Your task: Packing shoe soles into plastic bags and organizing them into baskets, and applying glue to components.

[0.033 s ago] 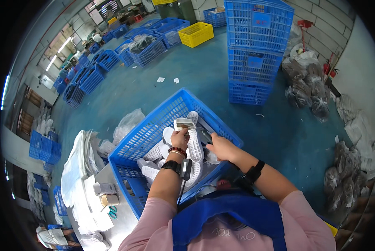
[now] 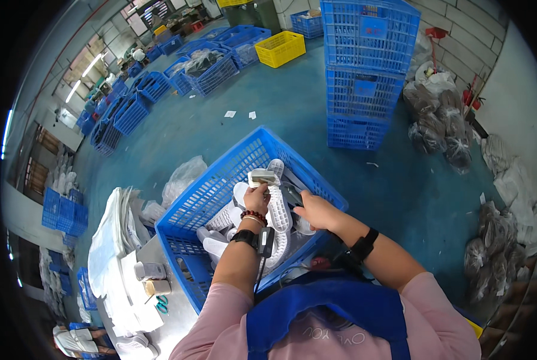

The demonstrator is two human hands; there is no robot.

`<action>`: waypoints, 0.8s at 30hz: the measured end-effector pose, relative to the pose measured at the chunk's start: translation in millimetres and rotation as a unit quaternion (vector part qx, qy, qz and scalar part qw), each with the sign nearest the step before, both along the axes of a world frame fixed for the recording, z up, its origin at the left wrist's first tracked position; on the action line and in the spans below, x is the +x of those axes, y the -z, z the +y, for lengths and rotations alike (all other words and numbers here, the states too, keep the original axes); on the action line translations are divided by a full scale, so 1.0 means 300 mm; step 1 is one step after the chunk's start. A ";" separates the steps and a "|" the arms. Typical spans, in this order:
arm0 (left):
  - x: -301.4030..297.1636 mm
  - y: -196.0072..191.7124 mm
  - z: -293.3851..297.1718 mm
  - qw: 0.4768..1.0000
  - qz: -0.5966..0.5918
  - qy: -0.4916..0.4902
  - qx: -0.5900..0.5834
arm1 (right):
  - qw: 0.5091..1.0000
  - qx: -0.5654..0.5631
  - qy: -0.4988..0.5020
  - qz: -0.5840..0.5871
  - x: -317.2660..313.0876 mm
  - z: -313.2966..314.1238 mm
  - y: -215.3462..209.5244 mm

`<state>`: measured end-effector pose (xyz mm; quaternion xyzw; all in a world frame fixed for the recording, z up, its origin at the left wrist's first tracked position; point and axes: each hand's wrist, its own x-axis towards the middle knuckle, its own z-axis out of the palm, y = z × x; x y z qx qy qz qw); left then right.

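My left hand is closed round a white slide slipper, its strap end pointing away from me. Close by on the right, my right hand is curled round a slim dark grey tool; its kind is hard to make out. Both hands are over a blue plastic crate. Inside it lie several white slippers and soles, one white sole showing a grid-patterned underside beside my left hand. My fingertips are partly hidden.
Left of the crate, a metal table bears white sheets, jars and green-handled scissors. A tall stack of blue crates stands ahead on the right. Bagged goods lie along the right wall, and a yellow crate sits farther off.
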<state>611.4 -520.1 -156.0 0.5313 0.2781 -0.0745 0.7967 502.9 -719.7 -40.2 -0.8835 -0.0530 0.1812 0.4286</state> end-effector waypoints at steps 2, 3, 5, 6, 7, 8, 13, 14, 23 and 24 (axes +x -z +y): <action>0.007 0.012 0.022 0.999 -0.009 0.019 0.039 | 0.998 0.041 0.045 0.028 0.018 -0.008 -0.033; 0.011 0.016 0.039 0.996 -0.019 0.035 0.077 | 0.991 0.081 0.087 0.055 0.021 -0.007 -0.044; 0.022 0.007 0.072 0.982 -0.069 0.091 0.148 | 0.985 0.129 0.105 0.045 0.030 -0.063 0.004; 0.019 -0.021 0.082 0.908 -0.244 0.127 0.316 | 0.977 0.177 0.098 0.071 0.025 -0.102 -0.006; 0.018 -0.051 0.092 0.774 -0.403 0.154 0.463 | 0.966 0.225 0.089 0.097 0.020 -0.136 -0.016; 0.018 -0.094 0.104 0.683 -0.481 0.144 0.530 | 0.966 0.225 0.084 0.097 0.009 -0.160 -0.034; 0.031 -0.182 0.155 0.553 -0.535 0.208 0.604 | 0.993 0.017 -0.014 0.114 -0.044 -0.113 -0.141; 0.035 -0.186 0.153 0.537 -0.524 0.238 0.617 | 0.996 0.002 -0.002 0.091 -0.032 -0.094 -0.119; -0.005 -0.122 0.178 0.516 -0.500 0.275 0.639 | 0.986 0.090 -0.008 0.139 0.003 -0.094 -0.005; -0.006 -0.111 0.186 0.518 -0.500 0.269 0.640 | 0.983 0.101 -0.019 0.153 0.006 -0.101 -0.004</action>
